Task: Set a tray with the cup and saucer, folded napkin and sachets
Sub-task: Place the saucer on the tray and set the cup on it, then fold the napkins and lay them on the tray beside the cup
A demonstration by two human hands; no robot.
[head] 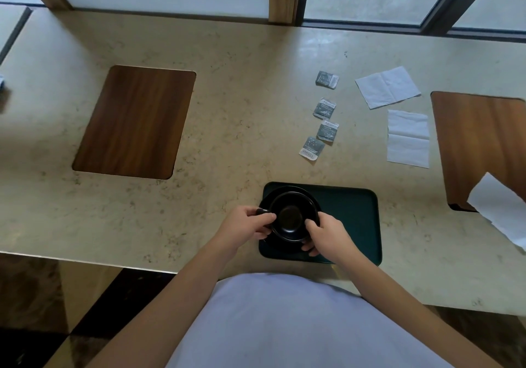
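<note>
— Both hands are on the crockery: my left hand (247, 224) pinches the handle of the cup (293, 216), my right hand (324, 234) grips the rim of the saucer (273, 194) under it

— On the tray yet?

— Yes, at the left end of the tray (355, 214), hanging over its left edge. Nothing else looks done: four sachets (324, 108) lie beyond the tray's far edge, napkins (408, 138) unfolded, well apart toward the counter's right end
</note>
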